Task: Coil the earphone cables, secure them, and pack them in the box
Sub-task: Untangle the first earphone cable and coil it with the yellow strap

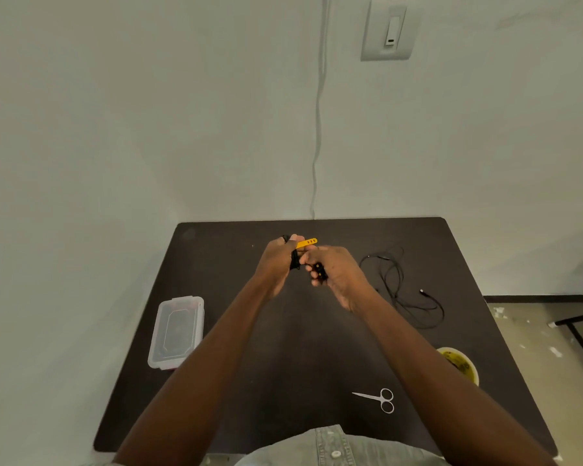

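Above the far middle of the dark table [283, 348], my left hand [276, 260] grips a coiled black earphone cable [295, 262]. A yellow cable tie [306, 243] sticks out to the right from the top of that fist. My right hand [334, 274] is closed beside it, touching the coil, with small black and yellow pieces between its fingers. A second black earphone cable [401, 290] lies loose and uncoiled on the table to the right. A clear plastic box [177, 331] with its lid on sits near the left edge.
Small silver scissors [379, 399] lie near the front right. A round white-rimmed bowl [460, 363] with yellowish contents stands at the right, partly behind my right forearm. A white wall rises just behind the table, with a thin cable running down it.
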A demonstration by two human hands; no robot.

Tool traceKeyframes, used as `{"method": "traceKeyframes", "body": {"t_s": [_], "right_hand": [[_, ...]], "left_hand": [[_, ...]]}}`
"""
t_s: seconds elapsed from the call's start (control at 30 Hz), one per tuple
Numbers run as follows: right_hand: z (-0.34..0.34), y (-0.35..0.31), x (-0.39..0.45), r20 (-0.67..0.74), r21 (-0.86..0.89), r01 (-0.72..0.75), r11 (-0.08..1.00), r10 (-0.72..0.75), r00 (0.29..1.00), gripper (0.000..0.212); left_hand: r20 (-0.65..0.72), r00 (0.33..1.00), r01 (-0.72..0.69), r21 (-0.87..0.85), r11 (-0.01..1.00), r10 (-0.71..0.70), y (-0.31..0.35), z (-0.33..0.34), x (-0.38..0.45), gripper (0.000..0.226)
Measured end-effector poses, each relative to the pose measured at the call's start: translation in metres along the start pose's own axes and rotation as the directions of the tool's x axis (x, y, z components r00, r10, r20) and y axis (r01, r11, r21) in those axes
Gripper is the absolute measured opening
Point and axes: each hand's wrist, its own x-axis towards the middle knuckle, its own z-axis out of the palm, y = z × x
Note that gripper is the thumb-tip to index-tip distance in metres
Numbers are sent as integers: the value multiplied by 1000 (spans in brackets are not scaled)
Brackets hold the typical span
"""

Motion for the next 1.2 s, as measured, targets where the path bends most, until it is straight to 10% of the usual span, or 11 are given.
{"method": "traceKeyframes", "body": {"t_s": [0.17, 0.3, 0.67, 0.83, 0.97, 1.2], "right_hand": [[10, 7, -11, 125, -549, 466, 694, -483, 867, 32], [18, 14, -22, 239, -743, 526, 414, -569, 787, 26], [-5, -14, -1, 138, -628, 216, 748, -166, 976, 60], [-16, -70, -17, -91, -403, 353, 844, -421, 902, 54], [-6, -99, -26, 257, -65, 444, 894, -415, 873, 47], [1, -87, -20, 323, 98, 465, 880, -470, 821, 37]], "left_hand": [[70, 997, 12, -496, 868, 26, 18, -3, -1, 29], [177, 981, 60, -654, 754, 76, 49, -10, 1, 30], [606, 795, 193, -267, 944, 9, 109, -31, -14, 37], [639, 764, 142, -29, 989, -90, 132, -35, -22, 35], [610, 788, 76, 28, 997, -77, 142, -33, -27, 35], [541, 841, 35, -29, 999, -13, 142, -36, -35, 42]]}}
